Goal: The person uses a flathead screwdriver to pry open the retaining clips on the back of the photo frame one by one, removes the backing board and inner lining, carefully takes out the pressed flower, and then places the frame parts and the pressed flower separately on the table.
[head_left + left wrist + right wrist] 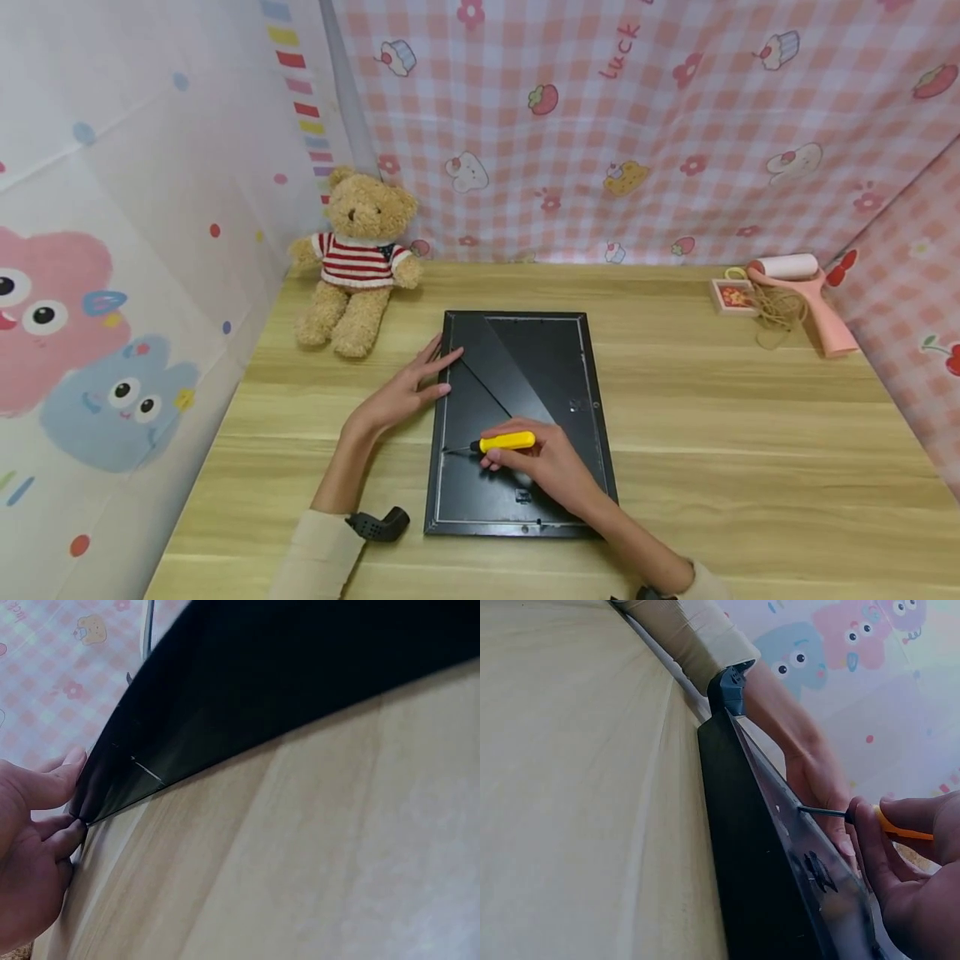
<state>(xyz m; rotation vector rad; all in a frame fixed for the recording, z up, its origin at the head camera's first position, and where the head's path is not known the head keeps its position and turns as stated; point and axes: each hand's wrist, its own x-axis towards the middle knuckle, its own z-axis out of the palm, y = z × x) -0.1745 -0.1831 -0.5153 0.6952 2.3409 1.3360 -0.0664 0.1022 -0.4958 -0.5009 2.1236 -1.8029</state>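
Note:
A black picture frame lies back side up on the wooden table, with small metal tabs and hanging hooks along its edge. My left hand rests at its left edge, one finger stretched over the backing and the thumb touching the rim. In the left wrist view, other fingers press against the frame's side. My right hand grips a yellow-handled screwdriver between thumb and fingers. The screwdriver's thin shaft points left, its tip at the inner left edge of the frame.
A teddy bear in a striped shirt sits at the back left. At the back right are a pink tool, a white roll, a twine bundle and a small box. Printed curtains hang behind.

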